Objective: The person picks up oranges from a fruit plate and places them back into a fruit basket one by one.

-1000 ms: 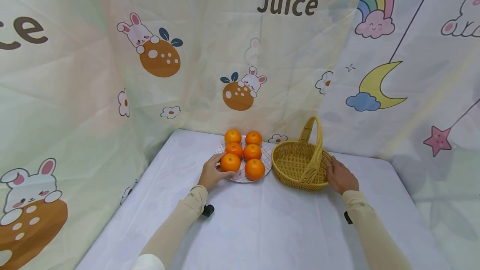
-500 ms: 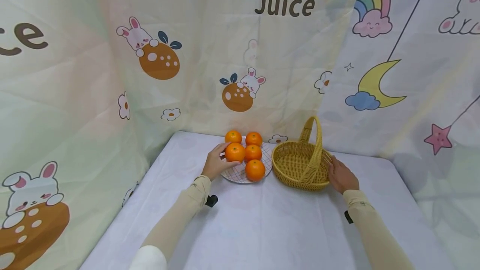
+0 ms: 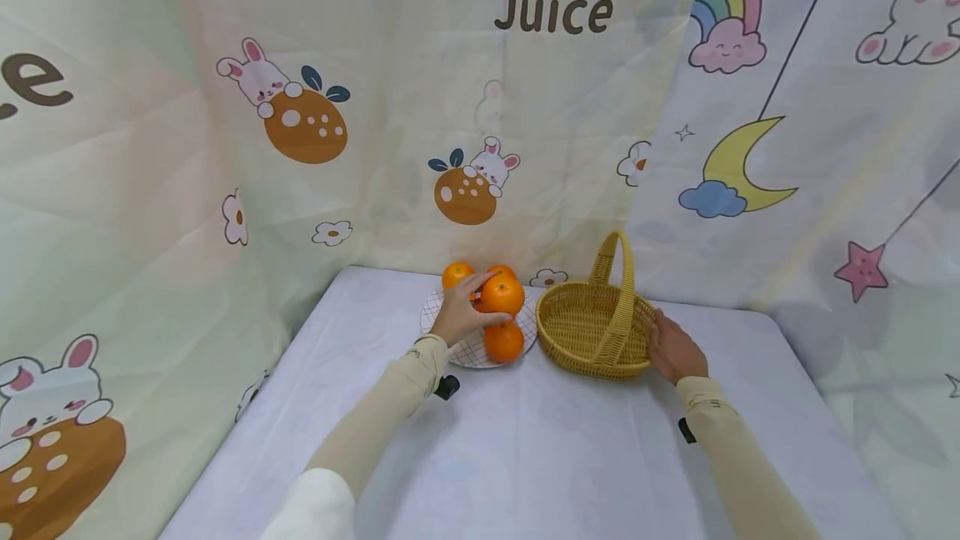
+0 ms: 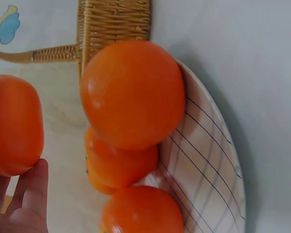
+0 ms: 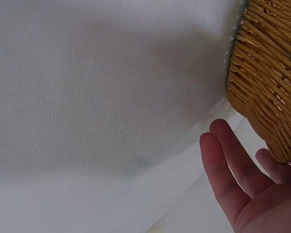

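On the white-clothed table [image 3: 525,457], my left hand [image 3: 459,317] now grips an orange [image 3: 502,294] lifted clear of the plate [image 3: 450,307], while my right hand [image 3: 672,348], fingers relaxed, steadies the wicker basket [image 3: 592,327] beside it.

Orange [image 3: 502,294] held above the plate [image 3: 471,351], basket [image 3: 592,332] beside it.
The round, glossy orange is lifted; the woven yellow basket stands upright with its handle up.
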Tool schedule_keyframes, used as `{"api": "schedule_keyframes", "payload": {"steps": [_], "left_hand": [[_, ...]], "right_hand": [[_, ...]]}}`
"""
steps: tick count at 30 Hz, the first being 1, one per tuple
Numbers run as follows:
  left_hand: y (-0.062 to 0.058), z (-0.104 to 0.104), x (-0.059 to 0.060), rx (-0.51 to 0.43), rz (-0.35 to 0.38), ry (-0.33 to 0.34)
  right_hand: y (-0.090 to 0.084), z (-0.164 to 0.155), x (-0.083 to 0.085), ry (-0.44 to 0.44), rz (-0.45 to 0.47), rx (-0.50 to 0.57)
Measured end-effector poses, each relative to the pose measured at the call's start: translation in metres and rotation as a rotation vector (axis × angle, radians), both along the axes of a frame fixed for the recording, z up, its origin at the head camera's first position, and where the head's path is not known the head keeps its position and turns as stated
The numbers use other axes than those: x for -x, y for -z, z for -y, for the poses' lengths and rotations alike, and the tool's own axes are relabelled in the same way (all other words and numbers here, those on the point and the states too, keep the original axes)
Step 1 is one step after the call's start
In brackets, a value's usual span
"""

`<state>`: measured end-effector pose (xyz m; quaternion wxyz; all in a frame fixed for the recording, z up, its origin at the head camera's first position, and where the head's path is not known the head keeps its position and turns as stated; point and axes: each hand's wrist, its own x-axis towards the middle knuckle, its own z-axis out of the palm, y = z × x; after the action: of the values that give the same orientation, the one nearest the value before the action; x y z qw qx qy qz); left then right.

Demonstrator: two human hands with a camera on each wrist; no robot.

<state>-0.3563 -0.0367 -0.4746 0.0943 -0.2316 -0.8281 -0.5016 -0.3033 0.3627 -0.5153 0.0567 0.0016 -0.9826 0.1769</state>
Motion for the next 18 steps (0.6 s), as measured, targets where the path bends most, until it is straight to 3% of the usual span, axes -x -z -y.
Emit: {"api": "schedule_keyframes", "payload": {"steps": [8,18], "left_hand": [[-0.005,-0.037,0.005,0.05,-0.001,0.044],[0.013,-0.065,0.01,-0.003,0.098,0.073]], "right_hand": [[-0.001,-0.002,-0.004,-0.006,-0.019,0.071],[0.0,0.004,-0.002,0.033,-0.027,0.087]]}}
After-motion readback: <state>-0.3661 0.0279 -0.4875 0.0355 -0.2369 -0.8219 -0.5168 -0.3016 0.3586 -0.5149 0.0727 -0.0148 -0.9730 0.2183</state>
